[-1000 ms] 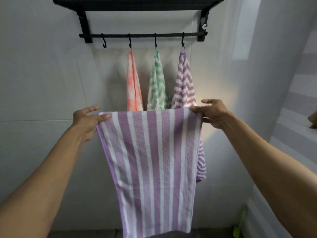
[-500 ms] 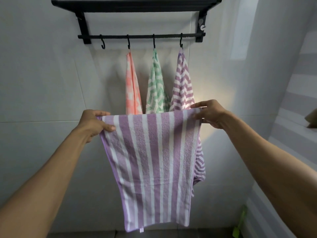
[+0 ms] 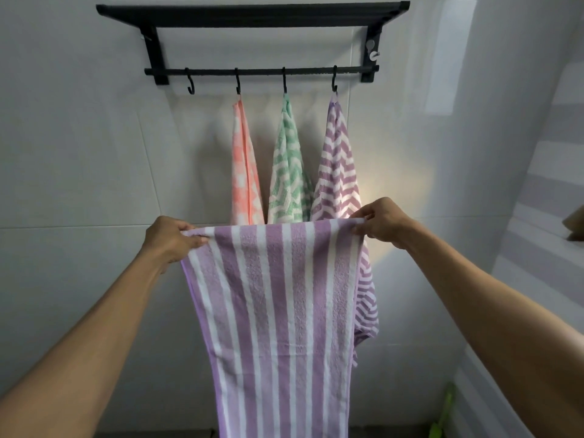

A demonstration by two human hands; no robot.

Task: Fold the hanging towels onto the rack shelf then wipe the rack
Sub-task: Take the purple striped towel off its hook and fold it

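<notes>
Striped purple towel (image 3: 278, 311) hangs spread before the wall, its top corners pinched by the left hand (image 3: 169, 240) and right hand (image 3: 380, 222). It hides the lower ends of the pink towel (image 3: 245, 172), green towel (image 3: 289, 172) and zigzag purple towel (image 3: 339, 165) hooked under the black rack (image 3: 252, 14).

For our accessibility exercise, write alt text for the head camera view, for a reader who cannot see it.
Two hands, left and right, hold a purple striped towel stretched by its top corners before a black wall rack. Behind it, pink, green and purple zigzag towels hang from hooks; the leftmost hook is bare.
</notes>
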